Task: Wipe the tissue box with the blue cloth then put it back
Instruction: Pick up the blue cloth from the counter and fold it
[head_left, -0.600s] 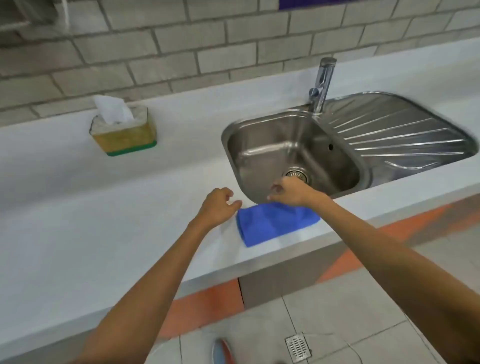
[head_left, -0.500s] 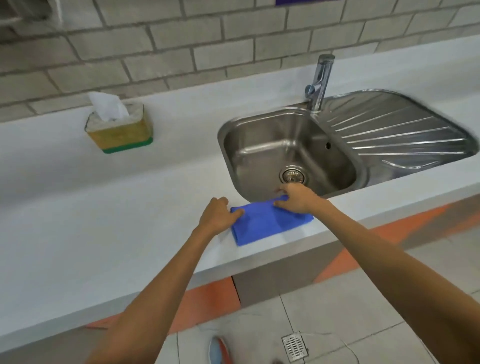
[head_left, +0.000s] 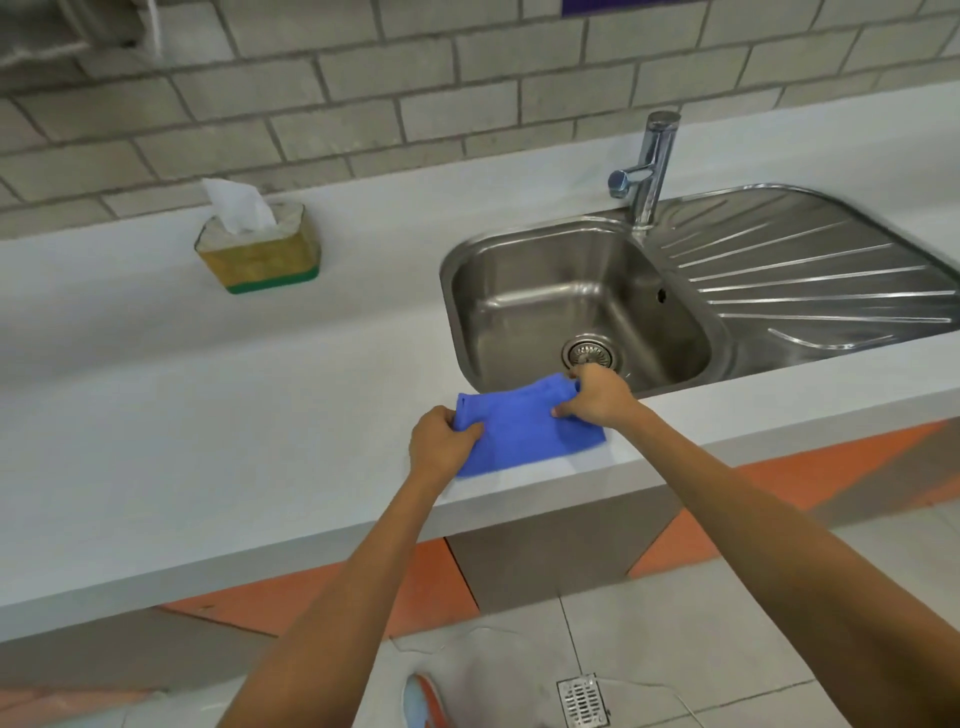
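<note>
The blue cloth (head_left: 524, 431) lies at the front edge of the white counter, just before the sink. My left hand (head_left: 441, 441) pinches its left edge. Its far right corner is gripped by my right hand (head_left: 597, 397), and that corner is lifted slightly. The tissue box (head_left: 258, 249), yellow with a green base and a white tissue sticking up, stands far back on the counter to the left, well away from both hands.
A steel sink (head_left: 576, 306) with a drain and a ribbed drainboard (head_left: 810, 280) fills the right of the counter (head_left: 208, 415). A chrome tap (head_left: 649, 166) rises behind the basin. A brick wall backs the counter. Below are floor tiles and a floor drain (head_left: 582, 701).
Both hands came down onto the blue cloth and closed on its edges; the far right corner now lifts off the counter. The view moved closer.
</note>
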